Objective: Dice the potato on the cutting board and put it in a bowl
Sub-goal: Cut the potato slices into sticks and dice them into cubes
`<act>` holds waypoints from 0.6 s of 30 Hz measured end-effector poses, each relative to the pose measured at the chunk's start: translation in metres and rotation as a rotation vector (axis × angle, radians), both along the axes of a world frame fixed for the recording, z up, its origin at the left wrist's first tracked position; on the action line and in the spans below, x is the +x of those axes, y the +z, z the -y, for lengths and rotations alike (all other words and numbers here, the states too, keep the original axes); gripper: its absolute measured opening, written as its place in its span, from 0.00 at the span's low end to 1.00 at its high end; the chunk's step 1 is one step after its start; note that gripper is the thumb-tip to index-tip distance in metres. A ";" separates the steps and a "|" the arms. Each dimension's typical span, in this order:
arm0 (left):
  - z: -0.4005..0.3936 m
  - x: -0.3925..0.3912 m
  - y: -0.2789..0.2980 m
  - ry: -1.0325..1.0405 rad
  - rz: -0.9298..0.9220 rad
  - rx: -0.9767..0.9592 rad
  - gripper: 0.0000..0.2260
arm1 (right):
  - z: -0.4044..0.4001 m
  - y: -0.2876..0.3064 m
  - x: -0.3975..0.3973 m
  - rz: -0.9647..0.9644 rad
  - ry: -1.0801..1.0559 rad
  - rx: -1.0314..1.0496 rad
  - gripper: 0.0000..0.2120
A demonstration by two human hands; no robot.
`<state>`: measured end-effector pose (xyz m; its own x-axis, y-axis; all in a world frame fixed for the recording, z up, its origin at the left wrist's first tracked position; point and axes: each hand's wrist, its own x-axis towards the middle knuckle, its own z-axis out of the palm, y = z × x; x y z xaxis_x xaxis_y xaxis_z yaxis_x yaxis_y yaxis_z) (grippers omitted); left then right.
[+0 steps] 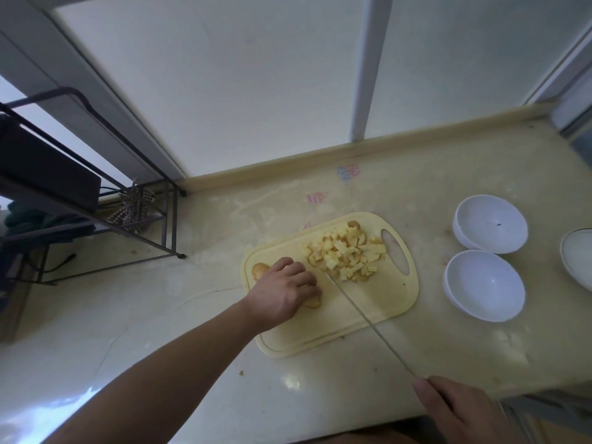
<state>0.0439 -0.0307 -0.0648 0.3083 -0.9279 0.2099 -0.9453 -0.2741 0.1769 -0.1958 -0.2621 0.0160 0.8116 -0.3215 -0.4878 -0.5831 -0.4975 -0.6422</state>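
A pale yellow cutting board (381,302) lies on the counter. A heap of diced potato (346,254) sits at its far right, beside the handle hole. My left hand (285,291) presses down on the uncut potato piece (260,270) at the board's left; most of that piece is hidden under my fingers. My right hand (461,408) grips the knife (368,322) by its handle near the counter's front edge. The thin blade runs up and left across the board, its tip just right of my left fingers. Two empty white bowls (490,224) (483,285) stand right of the board.
A third white dish (576,254) is cut off by the right edge. A black wire rack (128,200) with a dark box and a checked cloth stands at the left. A frosted window runs behind the counter. The counter's front edge is near my right hand.
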 end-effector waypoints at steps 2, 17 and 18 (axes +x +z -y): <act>0.000 0.001 0.000 -0.021 -0.004 -0.009 0.13 | 0.001 -0.003 -0.002 -0.001 0.000 -0.006 0.43; -0.004 -0.010 0.000 -0.005 -0.139 -0.011 0.12 | -0.005 0.001 -0.006 0.032 -0.006 -0.011 0.37; -0.007 -0.012 -0.001 0.005 -0.112 0.000 0.13 | -0.006 0.001 -0.006 0.045 -0.017 -0.002 0.37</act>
